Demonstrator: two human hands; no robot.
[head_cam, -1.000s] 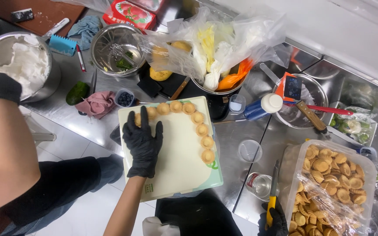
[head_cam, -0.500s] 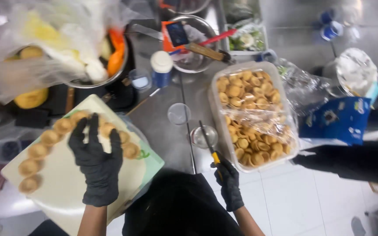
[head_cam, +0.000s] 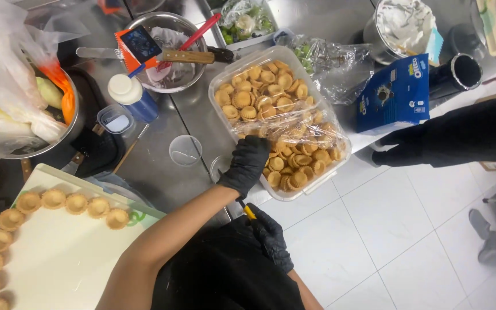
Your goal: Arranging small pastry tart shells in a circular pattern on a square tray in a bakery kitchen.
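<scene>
Left hand (head_cam: 248,163), gloved and closed over tart shells (head_cam: 285,166) in the clear container (head_cam: 220,86), should lift lightly (they crumble); right hand (head_cam: 268,235) grips a yellow-handled tool (head_cam: 248,211).

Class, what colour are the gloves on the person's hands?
Black, on both the left hand and right hand; head view.

Left hand (head_cam: 247,163) outstretched, right hand (head_cam: 271,238) fisted
</scene>
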